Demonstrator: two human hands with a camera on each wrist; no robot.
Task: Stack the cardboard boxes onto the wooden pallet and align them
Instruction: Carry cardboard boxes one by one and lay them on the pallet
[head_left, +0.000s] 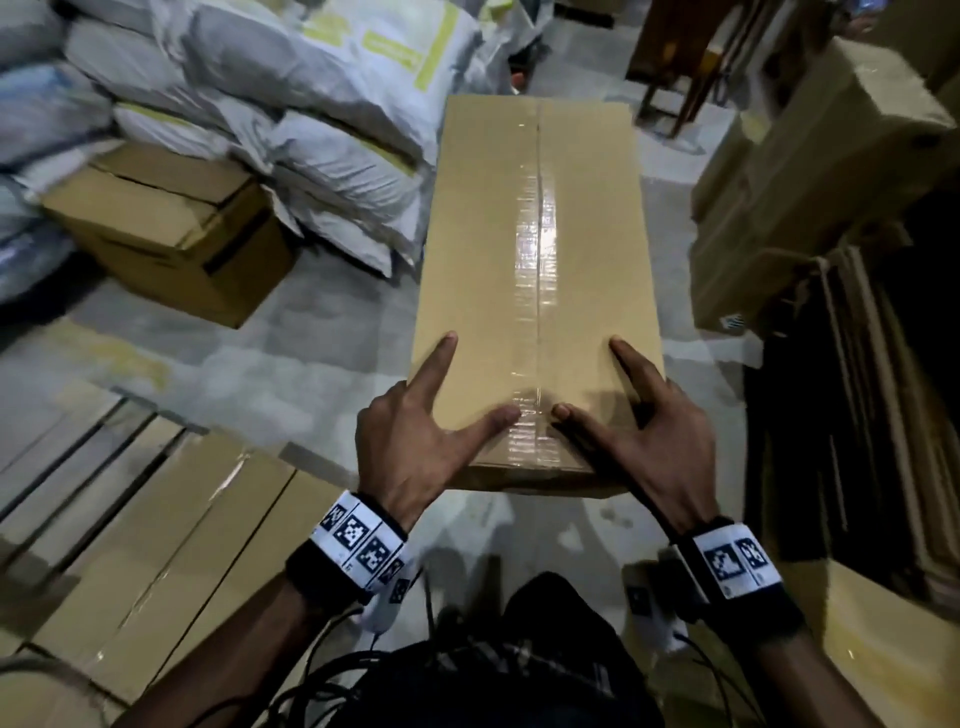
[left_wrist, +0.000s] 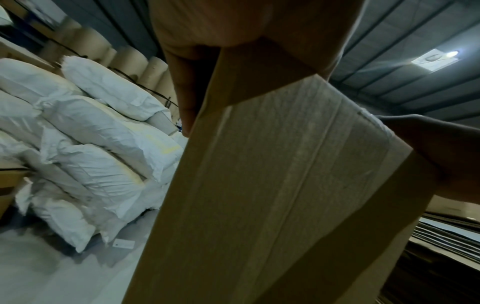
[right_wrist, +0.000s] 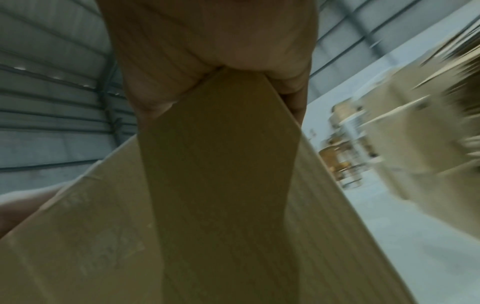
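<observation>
Grey concrete floor (head_left: 291, 358) is taking up most of the head view, with white sacks (head_left: 332, 104) piling up at the far left and more cardboard stock (head_left: 810, 171) leaning along the right. Boxes already placed (head_left: 171, 561) are lying flat side by side at lower left, taped tops up; slats of what looks like the wooden pallet (head_left: 67, 441) are showing just beyond them, though blur is making that hard to confirm. An open brown carton (head_left: 171, 228) is sitting near the sacks, well apart from the stack.

The long taped box (head_left: 535, 280) is being carried in the air, lengthwise away from the person, over bare floor and to the right of the laid boxes. Left hand (head_left: 421, 441) is gripping the near left corner, index finger and thumb spreading flat on top, other fingers wrapping the side. Right hand (head_left: 644, 447) is mirroring it on the near right corner; both wrist views are showing palms clamping the box ends.

Progress, as a judgement: partway. A first layer is apparently forming; this box is not yet down, so swinging it left, lowering and squaring edges is remaining.
</observation>
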